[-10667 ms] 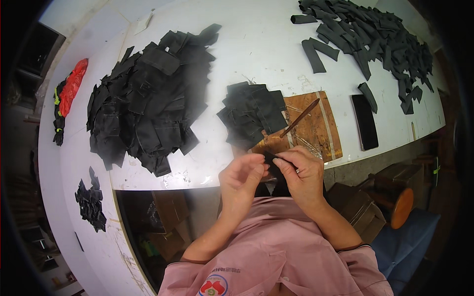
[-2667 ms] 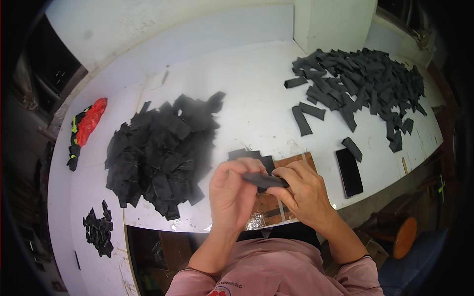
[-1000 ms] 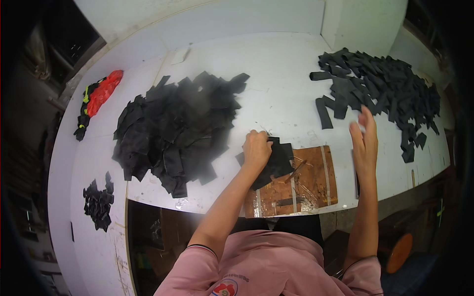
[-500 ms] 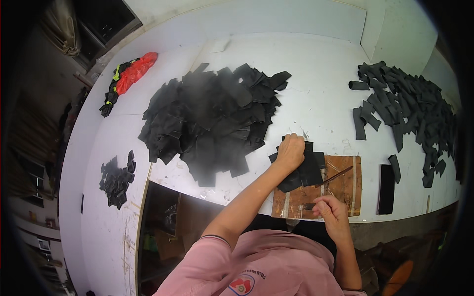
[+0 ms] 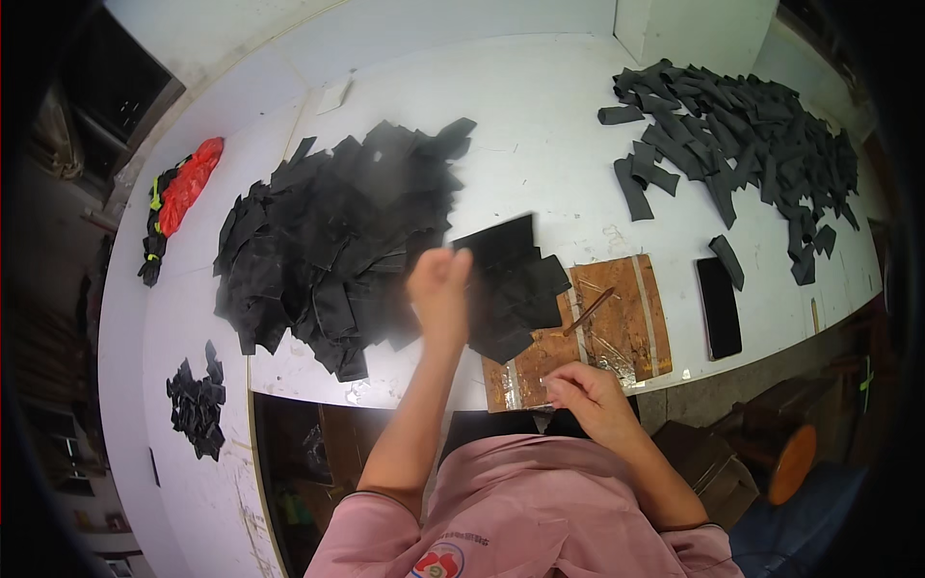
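Centre frame: my left grip (image 5: 440,289) pinches a black fabric piece (image 5: 506,237) edgewise; I should avoid dragging the stack (image 5: 520,308). Right grip (image 5: 595,403): curled, contents I cannot tell.

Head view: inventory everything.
Smooth table: one, white, centre
Large flat-fabric heap: one, black, centre-left
Taped rectangular board: one, brown, table front
Flat-fabric stack: one, black, overlapping board
Slender stick: one, brown, on board
Fabric-tube heap: one, dark grey, far right
Rectangular phone: one, black, right of board
Loose tube: one, dark grey, by phone
Scrap pile: one, black, lower left
Plastic bag: one, red, far left
Twisted bundle: one, black-yellow, beside bag
Round stool: one, orange, lower right
Cardboard boxes: several, brown, below table
Flat card: one, white, back left
Left hand: one, bare, at raised black piece
Right hand: one, bare, board's front edge
Shirt: one, pink, bottom centre
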Motion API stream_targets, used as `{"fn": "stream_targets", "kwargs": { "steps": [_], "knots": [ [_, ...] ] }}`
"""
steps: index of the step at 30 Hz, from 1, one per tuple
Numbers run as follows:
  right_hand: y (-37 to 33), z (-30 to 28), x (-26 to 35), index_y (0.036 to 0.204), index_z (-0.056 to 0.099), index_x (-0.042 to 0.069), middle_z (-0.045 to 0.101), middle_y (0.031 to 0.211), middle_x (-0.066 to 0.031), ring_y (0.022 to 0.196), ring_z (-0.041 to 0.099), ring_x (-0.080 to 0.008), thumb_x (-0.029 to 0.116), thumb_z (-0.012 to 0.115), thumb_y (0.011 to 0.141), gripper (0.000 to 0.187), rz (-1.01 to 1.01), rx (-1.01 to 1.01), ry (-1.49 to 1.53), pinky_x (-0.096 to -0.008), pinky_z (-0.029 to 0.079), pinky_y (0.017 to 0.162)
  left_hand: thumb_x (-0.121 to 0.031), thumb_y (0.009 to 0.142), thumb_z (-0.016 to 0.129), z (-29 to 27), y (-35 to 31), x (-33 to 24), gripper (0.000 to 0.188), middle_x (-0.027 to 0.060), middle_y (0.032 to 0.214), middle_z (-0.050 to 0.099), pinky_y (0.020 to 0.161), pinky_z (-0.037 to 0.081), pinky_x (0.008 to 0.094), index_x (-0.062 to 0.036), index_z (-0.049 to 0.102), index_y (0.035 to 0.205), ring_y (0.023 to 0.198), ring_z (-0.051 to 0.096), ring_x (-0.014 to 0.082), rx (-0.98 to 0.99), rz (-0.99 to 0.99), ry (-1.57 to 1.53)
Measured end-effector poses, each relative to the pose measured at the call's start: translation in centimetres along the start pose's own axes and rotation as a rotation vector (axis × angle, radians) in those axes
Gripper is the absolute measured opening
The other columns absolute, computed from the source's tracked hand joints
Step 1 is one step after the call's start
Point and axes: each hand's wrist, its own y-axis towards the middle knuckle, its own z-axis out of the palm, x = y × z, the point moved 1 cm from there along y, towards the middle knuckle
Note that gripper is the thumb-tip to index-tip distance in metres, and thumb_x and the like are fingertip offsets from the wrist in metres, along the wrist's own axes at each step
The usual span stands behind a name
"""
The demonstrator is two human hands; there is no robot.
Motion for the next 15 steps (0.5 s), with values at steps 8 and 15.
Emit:
{"fn": "stream_targets", "kwargs": {
  "steps": [8, 15],
  "knots": [
    [2.8, 3.5, 1.6, 0.089, 0.059, 0.0, 0.059, 0.075, -0.0039, 0.068, 0.056, -0.0101, 0.017, 0.06, 0.082, 0.019, 0.041, 0.056, 0.831, -0.0236, 0.047, 0.061, -0.008, 0.087, 0.048, -2.9, -10.7, -4.7, 0.006, 0.0135, 0.108, 0.056, 0.087, 0.046, 0.0411, -0.0031, 0.05, 0.09, 0.101, 0.056, 0.024, 0.18, -0.498, -0.735],
    [2.3, 3.8, 1.5, 0.076, 0.059, -0.001, 0.054, 0.064, -0.0055, 0.053, 0.052, -0.0127, 0.012, 0.066, 0.074, 0.015, -0.238, -0.302, 0.163, -0.028, 0.039, 0.046, -0.01, 0.086, 0.054, -2.8, -13.2, -2.0, 0.007, 0.0041, 0.082, 0.057, 0.066, 0.047, 0.0264, -0.0039, 0.052, 0.089, 0.07, 0.055, 0.0132, 0.067, -0.432, -0.4]
  ]
}}
